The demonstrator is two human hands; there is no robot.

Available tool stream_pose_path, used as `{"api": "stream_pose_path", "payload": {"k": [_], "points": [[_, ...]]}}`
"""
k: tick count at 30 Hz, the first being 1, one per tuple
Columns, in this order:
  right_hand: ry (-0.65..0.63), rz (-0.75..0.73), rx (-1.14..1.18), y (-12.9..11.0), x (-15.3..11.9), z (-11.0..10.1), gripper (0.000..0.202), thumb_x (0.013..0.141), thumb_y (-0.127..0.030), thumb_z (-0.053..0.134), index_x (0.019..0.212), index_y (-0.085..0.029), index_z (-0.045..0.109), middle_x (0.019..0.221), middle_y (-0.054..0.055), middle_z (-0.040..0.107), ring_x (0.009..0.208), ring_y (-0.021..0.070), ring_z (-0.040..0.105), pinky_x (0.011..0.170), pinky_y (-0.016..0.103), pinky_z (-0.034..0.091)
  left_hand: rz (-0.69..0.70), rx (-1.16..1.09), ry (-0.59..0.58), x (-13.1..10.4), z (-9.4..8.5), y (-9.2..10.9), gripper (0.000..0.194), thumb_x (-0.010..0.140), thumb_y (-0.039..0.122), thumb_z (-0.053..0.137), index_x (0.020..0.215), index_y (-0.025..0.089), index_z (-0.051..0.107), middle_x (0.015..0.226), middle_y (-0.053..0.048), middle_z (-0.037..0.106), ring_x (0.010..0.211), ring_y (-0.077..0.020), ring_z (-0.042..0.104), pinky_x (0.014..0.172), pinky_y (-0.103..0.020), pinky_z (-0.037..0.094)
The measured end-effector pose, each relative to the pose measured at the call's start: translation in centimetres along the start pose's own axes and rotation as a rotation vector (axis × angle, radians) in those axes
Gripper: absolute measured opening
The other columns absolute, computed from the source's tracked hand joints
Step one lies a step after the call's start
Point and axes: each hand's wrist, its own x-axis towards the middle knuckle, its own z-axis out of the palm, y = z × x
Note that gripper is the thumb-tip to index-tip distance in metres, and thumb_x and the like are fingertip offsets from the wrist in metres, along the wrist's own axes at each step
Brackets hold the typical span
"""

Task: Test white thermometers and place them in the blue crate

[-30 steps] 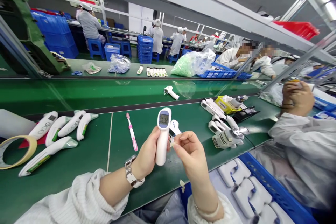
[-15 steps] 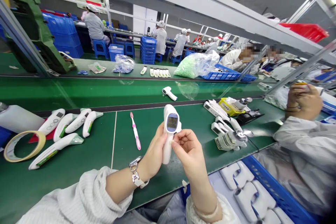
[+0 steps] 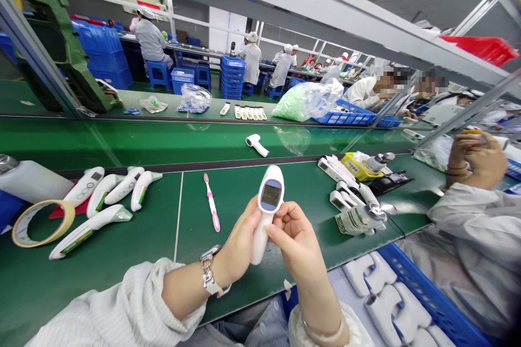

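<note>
Both my hands are on a white infrared thermometer, held upright above the green bench with its small screen facing me. My left hand is closed around the handle from the left, thumb along it. From the right, my right hand grips it too, thumb on the handle and the other fingers curled behind. A pink and white toothbrush lies on the bench left of my hands. Beyond them, another white thermometer rests on the green conveyor belt.
Several opened thermometers and a tape roll lie at left. At right are a yellow tray and white devices. A blue crate of white housings stands below the bench edge. A co-worker's hands are at far right.
The thermometer has tilted slightly to the right in my hands, and its screen faces me more squarely. The thermometer on the belt has shifted a little to the left.
</note>
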Motion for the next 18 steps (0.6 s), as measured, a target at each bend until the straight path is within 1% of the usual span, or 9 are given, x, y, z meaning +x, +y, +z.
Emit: {"api": "stream_pose_path", "payload": {"k": [1,2,3,4,6,10,13,16,18], "points": [[-0.029,0.019,0.037,-0.1,0.0,-0.1,0.022,0.076,-0.024,0.068,0.082,-0.022,0.047,0.059,-0.008,0.044,0.051,0.006,0.046,0.051,0.019,0.042,-0.073,-0.074,-0.004,0.0,0.1,0.1,0.029,0.091,0.038,0.036,0.1,0.02,0.058,0.08,-0.001,0.058,0.075,-0.0129,0.053,0.069,-0.023,0.042],[-0.048,0.028,0.066,-0.2,0.0,-0.3,0.021,0.077,-0.025,0.067,0.081,-0.022,0.046,0.058,-0.009,0.044,0.048,0.0058,0.047,0.05,0.019,0.042,-0.15,-0.143,-0.01,0.0,0.3,0.2,0.031,0.091,0.041,0.035,0.092,0.019,0.057,0.069,0.0,0.056,0.064,-0.012,0.05,0.06,-0.023,0.041],[-0.055,0.028,0.087,-0.3,0.0,-0.4,0.02,0.078,-0.025,0.066,0.081,-0.022,0.046,0.059,-0.009,0.045,0.046,0.0058,0.048,0.048,0.019,0.043,-0.221,-0.196,-0.017,0.0,0.5,0.3,0.034,0.09,0.044,0.034,0.086,0.018,0.056,0.061,0.0,0.053,0.056,-0.0114,0.047,0.055,-0.023,0.038],[-0.048,0.017,0.102,-0.3,-0.1,-0.4,0.019,0.078,-0.024,0.065,0.08,-0.022,0.046,0.06,-0.009,0.046,0.045,0.0058,0.05,0.047,0.019,0.043,-0.273,-0.233,-0.024,0.1,0.6,0.5,0.036,0.09,0.045,0.033,0.082,0.017,0.056,0.056,0.0,0.051,0.052,-0.011,0.045,0.052,-0.022,0.037],[-0.01,-0.018,0.129,-0.2,-0.3,-0.4,0.019,0.078,-0.022,0.065,0.08,-0.022,0.047,0.062,-0.009,0.046,0.044,0.0058,0.052,0.046,0.019,0.043,-0.321,-0.272,-0.03,0.2,0.7,0.9,0.038,0.089,0.043,0.032,0.079,0.016,0.056,0.054,-0.001,0.052,0.051,-0.0111,0.045,0.052,-0.022,0.036],[0.028,-0.056,0.147,0.3,-0.3,-0.1,0.017,0.078,-0.022,0.064,0.079,-0.024,0.048,0.06,-0.009,0.046,0.046,0.0066,0.052,0.05,0.021,0.045,-0.357,-0.297,-0.022,0.6,0.7,1.2,0.04,0.088,0.043,0.033,0.073,0.014,0.057,0.051,-0.002,0.051,0.049,-0.0105,0.045,0.052,-0.022,0.036],[0.034,-0.079,0.12,0.7,-0.3,-0.3,0.016,0.077,-0.026,0.065,0.079,-0.025,0.049,0.056,-0.008,0.043,0.048,0.0085,0.051,0.053,0.023,0.045,-0.361,-0.304,-0.011,0.8,0.7,1.1,0.042,0.086,0.046,0.035,0.069,0.014,0.055,0.05,-0.002,0.049,0.047,-0.0098,0.044,0.051,-0.021,0.035],[0.141,-0.074,-0.07,1.3,-0.8,-1.3,0.017,0.075,-0.034,0.066,0.078,-0.026,0.051,0.062,-0.005,0.045,0.052,0.0095,0.048,0.051,0.022,0.044,-0.358,-0.301,0.043,0.9,0.1,1.8,0.044,0.083,0.05,0.035,0.068,0.013,0.054,0.051,-0.002,0.047,0.045,-0.0092,0.044,0.049,-0.022,0.034],[0.227,0.003,-0.289,2.2,-1.2,-2.2,0.023,0.073,-0.04,0.067,0.082,-0.026,0.053,0.072,0.0,0.053,0.06,0.0139,0.053,0.051,0.025,0.046,-0.299,-0.269,0.068,0.8,-1.4,3.1,0.039,0.079,0.052,0.042,0.072,0.015,0.051,0.058,-0.002,0.049,0.045,-0.0092,0.045,0.048,-0.022,0.034]]}}
